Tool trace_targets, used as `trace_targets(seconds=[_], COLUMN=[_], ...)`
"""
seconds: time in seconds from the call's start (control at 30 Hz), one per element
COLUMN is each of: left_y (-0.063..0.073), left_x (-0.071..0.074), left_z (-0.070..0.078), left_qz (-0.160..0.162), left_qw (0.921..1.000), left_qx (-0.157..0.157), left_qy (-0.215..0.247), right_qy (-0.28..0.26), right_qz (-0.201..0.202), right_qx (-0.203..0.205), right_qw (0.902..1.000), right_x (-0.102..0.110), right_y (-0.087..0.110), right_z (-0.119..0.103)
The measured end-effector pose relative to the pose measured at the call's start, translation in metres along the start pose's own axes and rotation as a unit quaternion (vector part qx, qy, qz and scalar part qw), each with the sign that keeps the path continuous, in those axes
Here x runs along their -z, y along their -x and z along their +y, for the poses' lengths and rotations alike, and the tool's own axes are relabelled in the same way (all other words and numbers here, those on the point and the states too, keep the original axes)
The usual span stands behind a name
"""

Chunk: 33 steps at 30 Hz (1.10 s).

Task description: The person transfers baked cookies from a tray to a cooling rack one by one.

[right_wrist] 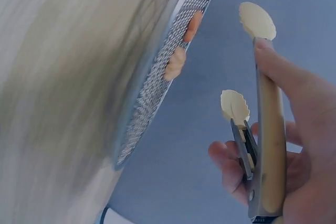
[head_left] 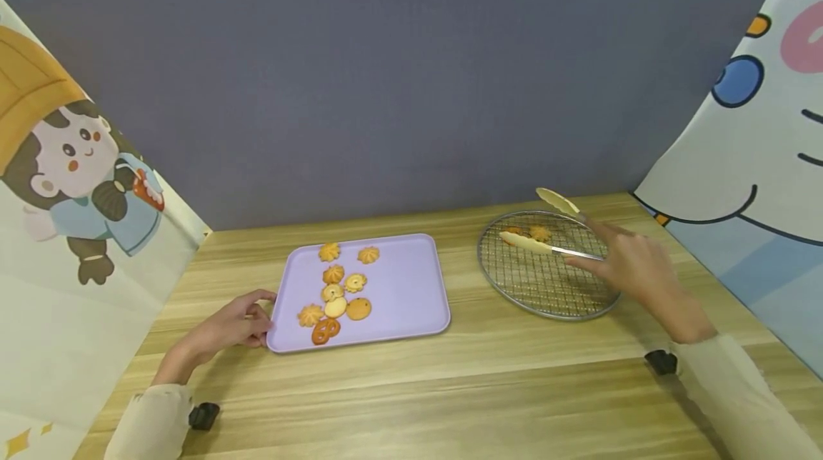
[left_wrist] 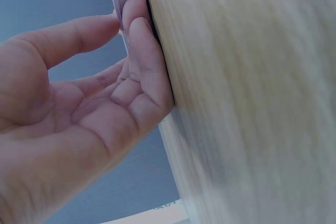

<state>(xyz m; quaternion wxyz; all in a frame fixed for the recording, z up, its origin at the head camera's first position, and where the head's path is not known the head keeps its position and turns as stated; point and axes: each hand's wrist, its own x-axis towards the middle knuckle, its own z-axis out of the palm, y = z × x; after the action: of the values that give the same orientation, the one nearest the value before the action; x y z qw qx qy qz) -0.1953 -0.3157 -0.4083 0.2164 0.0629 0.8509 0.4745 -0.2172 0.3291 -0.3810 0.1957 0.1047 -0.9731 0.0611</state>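
Note:
My left hand (head_left: 233,324) pinches the left edge of a lilac tray (head_left: 405,288), its thumb at the rim and its fingers curled at the side, close to the tabletop. Several cookies lie on the tray's left half, among them a flower-shaped cookie (head_left: 368,255), a round cookie (head_left: 358,308) and a pretzel (head_left: 326,331). My right hand (head_left: 633,263) grips tongs (right_wrist: 270,145) with cream scalloped tips, which stand spread apart with nothing between them. The tongs hang over a round wire rack (head_left: 534,281), where a flower-shaped cookie (head_left: 540,233) and a browner piece (right_wrist: 193,26) lie side by side.
Tray and rack rest apart on a wood-grain table (head_left: 386,396). A grey wall panel (head_left: 411,88) rises behind. Cartoon-printed side panels (head_left: 77,181) border the table at left and right.

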Motion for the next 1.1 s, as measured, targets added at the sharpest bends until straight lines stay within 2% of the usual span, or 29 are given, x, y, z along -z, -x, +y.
trace_targets(seconds=[0.43,0.7,0.9,1.1], left_y=[0.001,0.003,0.003,0.002], left_x=[-0.001,-0.001,-0.002,-0.001], left_z=[0.005,0.006,0.007,0.006], left_qz=[0.002,0.005,0.004,0.006], left_qw=[1.0000,1.0000,1.0000,0.9999], left_qx=[0.001,0.002,0.002,0.002], left_qy=[-0.005,-0.003,-0.007,-0.009], right_qy=[-0.032,-0.014,-0.021,-0.027], right_qz=[0.007,0.015,0.027,-0.001], right_qx=[0.029,0.066,0.103,0.129], right_qw=[0.9990,0.9976,0.9941,0.9913], right_x=[0.007,0.005,0.004,-0.005], right_y=[-0.003,0.000,-0.004,-0.012], right_z=[-0.039,-0.069,-0.088,-0.113])
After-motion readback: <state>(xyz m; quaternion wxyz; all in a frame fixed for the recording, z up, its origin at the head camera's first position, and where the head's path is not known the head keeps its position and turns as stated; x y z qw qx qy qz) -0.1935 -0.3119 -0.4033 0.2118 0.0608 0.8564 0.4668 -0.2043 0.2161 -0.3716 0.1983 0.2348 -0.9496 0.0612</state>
